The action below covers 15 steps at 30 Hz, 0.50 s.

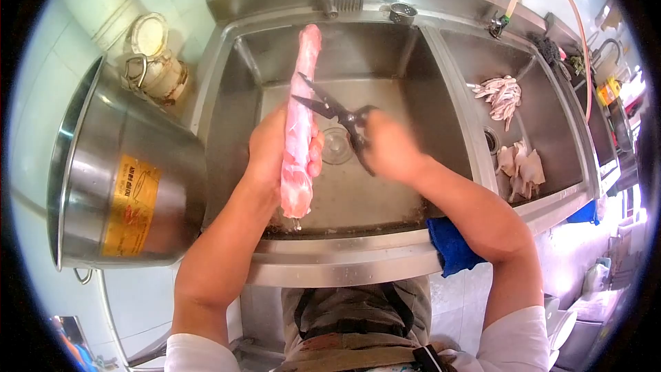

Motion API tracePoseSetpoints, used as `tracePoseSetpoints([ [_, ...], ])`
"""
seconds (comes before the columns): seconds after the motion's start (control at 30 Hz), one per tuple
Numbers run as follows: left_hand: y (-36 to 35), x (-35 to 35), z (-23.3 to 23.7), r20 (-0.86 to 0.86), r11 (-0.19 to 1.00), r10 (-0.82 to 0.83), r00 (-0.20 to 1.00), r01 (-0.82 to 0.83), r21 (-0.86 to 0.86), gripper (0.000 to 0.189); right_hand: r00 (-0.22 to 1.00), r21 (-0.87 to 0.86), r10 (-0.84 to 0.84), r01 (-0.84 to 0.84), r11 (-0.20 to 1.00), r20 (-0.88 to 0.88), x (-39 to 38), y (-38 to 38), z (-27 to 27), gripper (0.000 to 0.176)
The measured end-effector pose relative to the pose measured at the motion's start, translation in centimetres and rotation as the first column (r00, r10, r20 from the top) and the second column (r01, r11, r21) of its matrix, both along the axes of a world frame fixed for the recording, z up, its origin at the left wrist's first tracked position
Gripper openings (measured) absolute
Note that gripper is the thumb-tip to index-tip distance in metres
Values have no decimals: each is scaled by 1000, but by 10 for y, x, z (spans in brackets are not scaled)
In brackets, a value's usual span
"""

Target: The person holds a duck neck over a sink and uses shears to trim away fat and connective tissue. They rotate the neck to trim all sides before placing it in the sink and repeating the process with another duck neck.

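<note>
1. Left hand is gripping a long pink meat strip upright over the sink's left basin.
2. Steel pot is sitting beside the sink's left edge.
3. Right hand is clenching scissors, blades open against the meat strip.

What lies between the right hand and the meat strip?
In the head view, only the scissors: the right hand holds their handles, and the open blades reach the meat strip held by the left hand.

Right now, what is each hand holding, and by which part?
Left hand holds the meat around its lower half. Right hand holds the scissors by the handles, blades open at the meat.
</note>
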<state>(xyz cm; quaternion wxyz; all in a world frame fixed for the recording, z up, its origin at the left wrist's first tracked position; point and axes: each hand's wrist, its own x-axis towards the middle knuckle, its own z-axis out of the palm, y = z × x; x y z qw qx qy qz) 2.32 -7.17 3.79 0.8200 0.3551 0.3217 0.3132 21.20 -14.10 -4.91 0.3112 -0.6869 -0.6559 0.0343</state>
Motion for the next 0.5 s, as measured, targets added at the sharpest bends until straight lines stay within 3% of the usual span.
tracePoseSetpoints([
  [0.07, -1, -3, 7, -79, 996, -85, 993, 87, 27, 18, 998, -109, -52, 54, 993, 22, 0, -3, 8, 23],
  [0.17, -3, -2, 5, -123, 993, -36, 992, 50, 110, 18, 994, -118, -65, 76, 990, 89, 6, -1, 6, 17],
  [0.27, 0, 0, 0, -37, 995, 51, 998, -48, 86, 17, 993, -125, -93, 83, 989, -74, 16, -1, 5, 14],
  [0.37, 5, -6, -9, 77, 997, -33, 996, 28, 69, 16, 999, -74, 11, -14, 997, -42, 16, -4, -4, 15],
  [0.4, 4, -6, -5, 23, 997, 4, 1000, -6, 81, 16, 993, -31, 114, -115, 993, -27, 13, -9, -1, 20],
  [0.5, -1, 0, 3, -108, 993, 79, 991, -68, 101, 17, 991, -77, 131, -131, 988, -6, 5, -14, 0, 27],
])
